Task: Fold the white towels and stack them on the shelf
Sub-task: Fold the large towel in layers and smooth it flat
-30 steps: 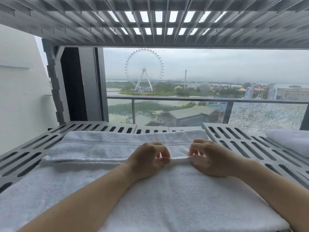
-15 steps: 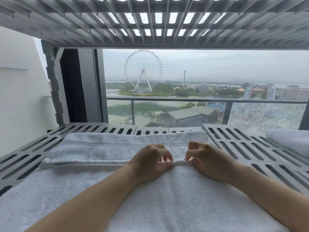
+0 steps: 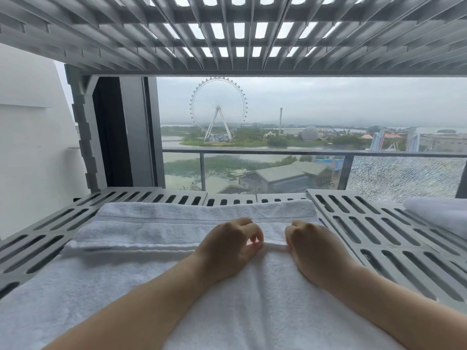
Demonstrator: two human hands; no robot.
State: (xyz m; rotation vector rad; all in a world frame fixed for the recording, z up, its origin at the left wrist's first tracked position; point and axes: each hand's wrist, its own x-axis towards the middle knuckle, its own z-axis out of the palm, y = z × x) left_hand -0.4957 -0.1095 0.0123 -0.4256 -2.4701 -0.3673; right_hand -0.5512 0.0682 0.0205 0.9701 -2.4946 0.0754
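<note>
A white towel (image 3: 156, 296) lies spread over the grey slotted shelf (image 3: 379, 236), its far part folded into a thicker band (image 3: 177, 223). My left hand (image 3: 227, 248) and my right hand (image 3: 310, 246) sit side by side at the middle of the towel. Both pinch the same raised fold edge (image 3: 275, 246) between fingers and thumb. Another white towel (image 3: 439, 213) rests on the shelf at the far right, partly cut off by the frame.
A second slotted shelf (image 3: 227, 34) hangs low overhead. A grey shelf post (image 3: 86, 137) and a white wall (image 3: 32, 147) stand at the left. Behind the shelf is a window with a balcony rail (image 3: 278, 152).
Both hands have slid a little closer together along the fold edge, keeping their pinch. The towel's fold looks slightly tighter between them.
</note>
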